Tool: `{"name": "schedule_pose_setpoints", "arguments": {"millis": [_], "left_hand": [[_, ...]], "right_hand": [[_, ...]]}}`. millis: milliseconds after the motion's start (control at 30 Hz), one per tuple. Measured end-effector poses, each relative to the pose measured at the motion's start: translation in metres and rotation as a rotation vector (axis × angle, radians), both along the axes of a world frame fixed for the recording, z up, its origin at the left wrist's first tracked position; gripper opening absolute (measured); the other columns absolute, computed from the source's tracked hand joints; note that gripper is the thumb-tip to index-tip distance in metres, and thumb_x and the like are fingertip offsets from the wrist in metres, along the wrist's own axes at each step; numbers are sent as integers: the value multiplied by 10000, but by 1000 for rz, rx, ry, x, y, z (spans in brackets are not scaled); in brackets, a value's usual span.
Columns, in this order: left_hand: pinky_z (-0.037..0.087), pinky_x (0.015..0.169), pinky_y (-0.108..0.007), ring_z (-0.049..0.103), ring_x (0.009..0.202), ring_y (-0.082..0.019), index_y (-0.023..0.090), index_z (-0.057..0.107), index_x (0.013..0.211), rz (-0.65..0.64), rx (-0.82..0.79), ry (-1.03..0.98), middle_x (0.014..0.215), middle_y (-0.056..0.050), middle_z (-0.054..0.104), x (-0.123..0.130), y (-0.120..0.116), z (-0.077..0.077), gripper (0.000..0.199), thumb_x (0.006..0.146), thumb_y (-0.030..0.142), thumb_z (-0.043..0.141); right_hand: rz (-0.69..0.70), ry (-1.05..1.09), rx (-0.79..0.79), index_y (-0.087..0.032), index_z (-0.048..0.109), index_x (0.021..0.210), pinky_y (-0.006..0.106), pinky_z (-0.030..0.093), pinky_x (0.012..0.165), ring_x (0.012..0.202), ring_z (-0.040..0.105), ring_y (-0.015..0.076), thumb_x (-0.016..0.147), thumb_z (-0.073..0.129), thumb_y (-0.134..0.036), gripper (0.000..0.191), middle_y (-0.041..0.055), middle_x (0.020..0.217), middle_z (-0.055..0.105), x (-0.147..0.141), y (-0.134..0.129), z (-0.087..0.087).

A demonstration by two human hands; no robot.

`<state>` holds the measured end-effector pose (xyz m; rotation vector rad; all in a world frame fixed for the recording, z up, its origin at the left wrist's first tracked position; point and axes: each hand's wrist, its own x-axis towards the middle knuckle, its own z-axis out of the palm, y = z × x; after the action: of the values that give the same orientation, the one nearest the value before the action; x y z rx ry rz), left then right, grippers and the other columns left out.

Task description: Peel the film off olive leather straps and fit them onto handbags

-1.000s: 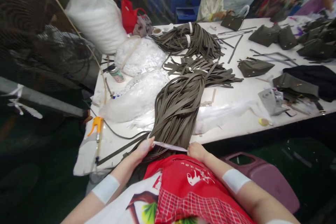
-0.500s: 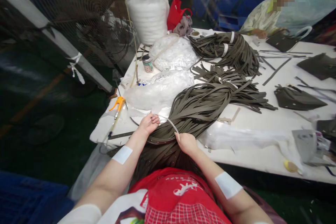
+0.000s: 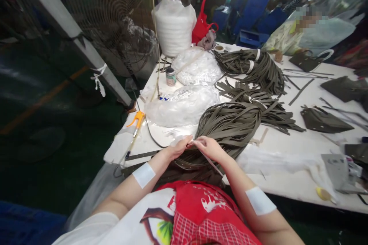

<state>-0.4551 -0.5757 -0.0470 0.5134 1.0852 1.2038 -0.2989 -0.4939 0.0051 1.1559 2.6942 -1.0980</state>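
Observation:
My left hand (image 3: 181, 148) and my right hand (image 3: 207, 147) meet fingertip to fingertip at the table's near edge, both closed. Between them they pinch a thin pale strip (image 3: 212, 165), whose free length hangs down below my right hand. Exactly where the left fingers grip it is too small to make out. Directly behind and under the hands lies a tied bundle of dark olive straps (image 3: 230, 122). A strap with small holes (image 3: 186, 164) curves beneath my wrists.
Clear plastic bags (image 3: 181, 107) lie beyond my left hand, near an orange air gun (image 3: 139, 116) and a small jar (image 3: 170, 76). Another strap bundle (image 3: 253, 69) is farther back. Dark bag pieces (image 3: 324, 118) lie right. A fan (image 3: 115, 11) stands left; another person sits across.
My hands, apart before with the strip stretched between them, have come together. The strip now trails below my right hand. The view has shifted a little.

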Motion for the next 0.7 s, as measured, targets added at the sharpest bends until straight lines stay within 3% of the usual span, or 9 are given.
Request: {"name": "schedule_pose_setpoints", "arguments": {"millis": [100,267,467,700], "left_hand": [[250,532,-268,281,515,-89,196,414,594,-59,13,53,534,70,364,-5,1,-3,511,754,650,586],[273,552,-271,299,541,-105,200,408,598,-137,3,140,551,59,360,-12,1,-9,530,779,692,493],[315,595,-270,313,560,-108,202,382,602,-221,-5,222,562,65,348,-13,6,-8,539,797,697,464],[303,572,-268,321,545,-109,206,361,581,-294,-29,266,555,56,355,-5,19,-6,587,787,756,385]], "right_hand": [[34,27,-55,-190,692,802,258,421,732,779,626,183,952,417,-420,389,59,839,718,-9,-2,-6],[21,61,-257,-173,678,799,252,419,704,701,601,164,973,319,-422,470,39,733,696,-7,-1,-22],[-157,123,-434,-176,610,668,252,346,541,465,427,122,929,355,-568,536,-30,466,475,9,-5,-38],[-308,299,-661,-168,613,708,252,327,542,480,364,102,827,480,-658,522,-47,484,420,22,-7,-35]]}}
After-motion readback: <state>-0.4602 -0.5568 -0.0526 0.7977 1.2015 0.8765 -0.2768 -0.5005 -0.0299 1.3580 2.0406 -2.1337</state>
